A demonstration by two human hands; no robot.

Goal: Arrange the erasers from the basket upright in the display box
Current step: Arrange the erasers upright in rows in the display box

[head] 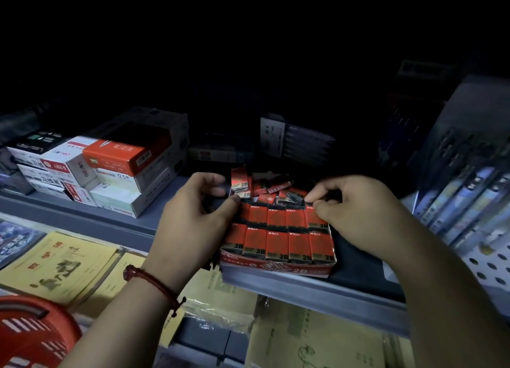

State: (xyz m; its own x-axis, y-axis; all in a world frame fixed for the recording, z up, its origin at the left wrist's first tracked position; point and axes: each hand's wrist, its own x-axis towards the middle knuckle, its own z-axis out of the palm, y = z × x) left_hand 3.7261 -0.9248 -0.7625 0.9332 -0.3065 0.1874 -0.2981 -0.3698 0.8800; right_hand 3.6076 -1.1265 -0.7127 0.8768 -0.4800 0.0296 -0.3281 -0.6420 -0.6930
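Looking at mid-frame first: where is the box?

– The box [276, 266] sits at the front edge of a grey shelf [309, 289], its red front marked 2B.

– And the erasers?

– Two tidy rows of erasers [276, 242] stand upright in the front of the box, red sleeves side by side. Behind them, at the back of the box, a loose heap [271, 187] lies at all angles, with one eraser [239, 180] standing taller at the heap's left end.

– What is the right hand doing?

– The right hand [354, 210] comes in from the right of the frame. Its thumb and forefinger pinch the top of the end eraser [314, 218] in the second row, at that row's right end.

– The left hand?

– The left hand [193, 220] is against the box's left side, fingers curled, thumb tip touching the left end of the second row. Whether it grips anything I cannot tell. A red cord [154, 285] circles its wrist.

– The basket?

– The red basket [33, 331] is at lower left of the frame, well apart from the box; its inside is not visible.

– Anything else?

– Stacked cartons [110, 163] at upper left on the shelf, yellow booklets [55, 263] below them, hanging packs [463, 196] on the right.
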